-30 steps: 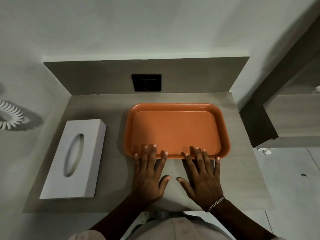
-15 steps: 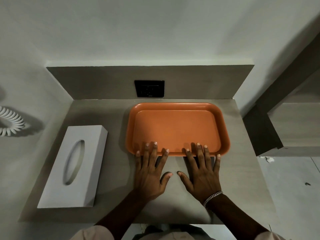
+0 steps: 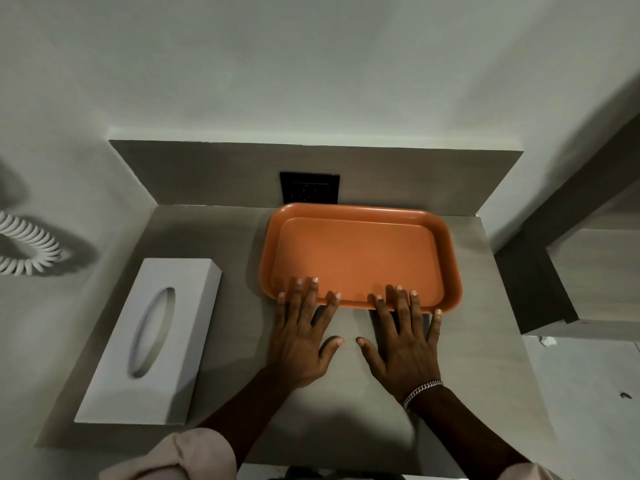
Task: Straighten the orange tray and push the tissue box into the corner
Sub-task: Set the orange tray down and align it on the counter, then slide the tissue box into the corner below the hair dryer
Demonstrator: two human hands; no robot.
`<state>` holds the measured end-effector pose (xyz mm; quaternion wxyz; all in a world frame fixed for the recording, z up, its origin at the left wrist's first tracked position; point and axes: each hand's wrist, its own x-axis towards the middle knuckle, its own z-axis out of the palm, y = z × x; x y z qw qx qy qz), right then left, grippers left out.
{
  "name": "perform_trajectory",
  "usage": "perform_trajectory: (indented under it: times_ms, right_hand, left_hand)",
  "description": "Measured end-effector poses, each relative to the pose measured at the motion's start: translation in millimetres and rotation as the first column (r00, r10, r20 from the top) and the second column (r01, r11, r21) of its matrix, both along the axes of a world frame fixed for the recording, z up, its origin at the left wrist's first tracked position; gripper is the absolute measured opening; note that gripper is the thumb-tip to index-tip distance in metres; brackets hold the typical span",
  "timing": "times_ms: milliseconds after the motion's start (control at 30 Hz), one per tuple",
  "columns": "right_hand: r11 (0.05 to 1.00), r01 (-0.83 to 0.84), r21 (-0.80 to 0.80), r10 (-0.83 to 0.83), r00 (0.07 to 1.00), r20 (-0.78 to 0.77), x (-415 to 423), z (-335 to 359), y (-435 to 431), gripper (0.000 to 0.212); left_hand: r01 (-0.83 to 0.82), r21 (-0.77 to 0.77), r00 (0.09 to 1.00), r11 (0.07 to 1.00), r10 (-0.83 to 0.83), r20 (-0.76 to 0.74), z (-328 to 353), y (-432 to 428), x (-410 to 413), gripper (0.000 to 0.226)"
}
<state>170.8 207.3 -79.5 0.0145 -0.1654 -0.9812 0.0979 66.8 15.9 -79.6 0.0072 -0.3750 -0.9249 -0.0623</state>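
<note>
The empty orange tray (image 3: pixel 356 251) lies on the grey counter (image 3: pixel 485 341), its far rim touching the back panel and roughly parallel to it. My left hand (image 3: pixel 301 337) and my right hand (image 3: pixel 405 341) lie flat on the counter, fingers spread, fingertips resting on the tray's near rim. Neither hand holds anything. The white tissue box (image 3: pixel 152 337), with an oval slot on top, lies at the left of the counter, angled, apart from both hands and away from the back corner.
A black wall socket (image 3: pixel 309 187) sits in the back panel just behind the tray. A white coiled cord (image 3: pixel 27 251) hangs on the left wall. A wooden unit (image 3: pixel 588 271) stands to the right of the counter.
The tray has slid away from me up against the back panel, with both hands following its near rim. The tissue box has not moved on the counter.
</note>
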Motion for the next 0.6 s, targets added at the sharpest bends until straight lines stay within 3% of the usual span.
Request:
perform_trajectory:
  times_ms: [233, 433, 600]
  right_hand:
    - [0.998, -0.046, -0.035, 0.044, 0.997, -0.056, -0.8, 9.7, -6.9, 0.084]
    - [0.966, -0.239, -0.097, 0.227, 0.967, -0.118, -8.3, 26.0, -37.2, 0.082]
    - [0.894, -0.431, -0.122, 0.410, 0.897, -0.168, -23.3, 40.7, -73.9, 0.081]
  left_hand:
    - [-0.028, 0.128, 0.999, 0.991, 0.022, 0.050, 15.2, -10.6, 3.4, 0.077]
    - [-0.153, 0.310, 0.987, 0.938, 0.127, 0.103, 35.1, -42.7, 11.7, 0.077]
    - [-0.275, 0.355, 0.961, 0.893, 0.265, 0.077, 48.3, -79.7, 19.7, 0.078]
